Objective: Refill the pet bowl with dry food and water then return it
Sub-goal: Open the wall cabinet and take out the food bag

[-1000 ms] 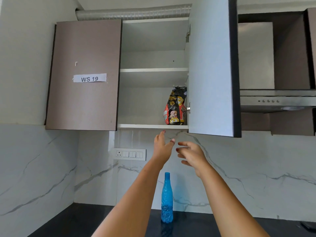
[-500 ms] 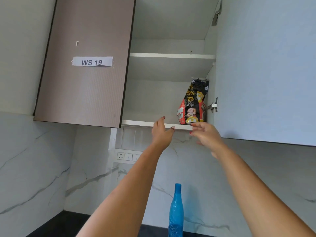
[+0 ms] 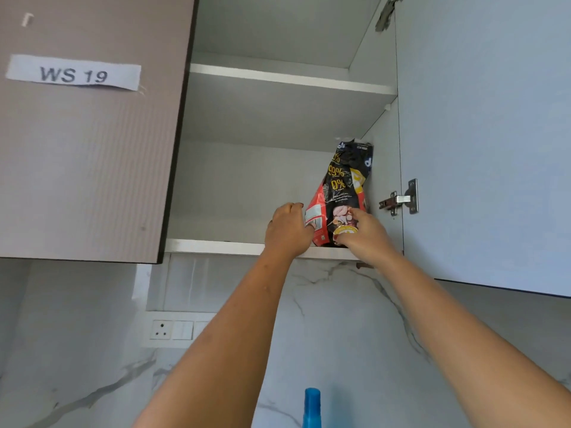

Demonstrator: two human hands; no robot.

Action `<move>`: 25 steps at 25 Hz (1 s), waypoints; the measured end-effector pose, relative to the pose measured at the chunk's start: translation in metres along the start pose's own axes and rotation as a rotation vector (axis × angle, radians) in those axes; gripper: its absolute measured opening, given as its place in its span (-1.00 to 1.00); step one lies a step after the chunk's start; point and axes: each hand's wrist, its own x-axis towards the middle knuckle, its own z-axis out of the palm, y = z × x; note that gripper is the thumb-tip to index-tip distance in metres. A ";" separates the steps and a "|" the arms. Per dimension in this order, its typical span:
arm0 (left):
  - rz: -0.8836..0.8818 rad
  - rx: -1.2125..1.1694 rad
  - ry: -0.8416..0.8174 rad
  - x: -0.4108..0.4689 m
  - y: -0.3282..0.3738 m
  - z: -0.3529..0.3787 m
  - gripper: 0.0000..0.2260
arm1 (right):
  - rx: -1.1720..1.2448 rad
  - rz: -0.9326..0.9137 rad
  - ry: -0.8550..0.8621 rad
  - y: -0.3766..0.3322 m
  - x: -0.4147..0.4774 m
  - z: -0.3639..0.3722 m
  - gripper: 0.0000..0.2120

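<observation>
You are at the fetch-the-dry-food step. Your left hand [image 3: 289, 231] curls round the lower left edge of the pet food bag [image 3: 344, 183], which stands upright at the right end of the cabinet's bottom shelf [image 3: 216, 245], close to the side wall. Your right hand [image 3: 366, 237] clasps its lower right corner. Next, I judge, lift it over the shelf lip and bring it down, minding the blue bottle [image 3: 312, 407] below.
</observation>
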 end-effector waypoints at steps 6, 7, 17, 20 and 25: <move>-0.049 0.123 -0.157 0.024 -0.005 0.012 -0.45 | -0.111 0.090 0.026 0.018 0.044 0.015 -0.27; -0.097 0.132 -0.235 0.026 -0.005 0.013 -0.43 | -0.117 0.125 0.053 0.018 0.054 0.015 -0.19; -0.112 0.256 -0.342 0.018 0.003 0.011 -0.47 | 0.047 0.239 0.162 0.026 0.105 0.022 0.02; -0.117 0.277 -0.340 0.016 0.005 0.011 -0.48 | 0.058 0.274 0.119 0.040 0.108 0.033 0.26; -0.173 0.267 -0.373 0.017 0.008 0.011 -0.48 | 0.068 0.257 0.151 0.046 0.116 0.036 0.19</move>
